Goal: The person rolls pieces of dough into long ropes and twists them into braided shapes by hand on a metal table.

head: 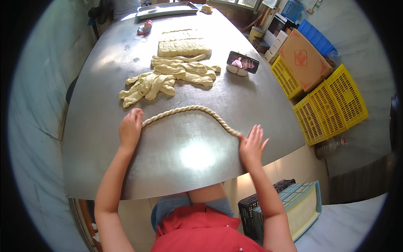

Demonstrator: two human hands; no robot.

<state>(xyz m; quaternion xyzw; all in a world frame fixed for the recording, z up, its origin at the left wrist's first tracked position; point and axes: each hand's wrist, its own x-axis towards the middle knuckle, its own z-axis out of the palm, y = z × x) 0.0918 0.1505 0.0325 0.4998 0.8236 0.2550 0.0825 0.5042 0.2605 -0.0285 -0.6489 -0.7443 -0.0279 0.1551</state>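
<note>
A long, thin twisted rope of dough point(192, 108) arches across the steel table point(104, 78) between my hands. My left hand point(131, 126) is at its left end, fingers bent around the tip. At its right end my right hand point(252, 146) has the thumb side against the dough, the other fingers stretched out and spread. Beyond the rope lies a heap of thick, untwisted dough strips point(148, 85), with more strips point(195, 72) just behind. Farther back, a slab of dough cut into strips point(184, 47) lies flat.
A phone point(243, 62) leans on a small stand right of the dough. A metal tray point(167, 10) and a small colourful figure point(144, 27) are at the far end. Yellow plastic crates point(330, 104) and a cardboard box point(303, 60) stand beyond the right edge; more crates point(286, 208) are below.
</note>
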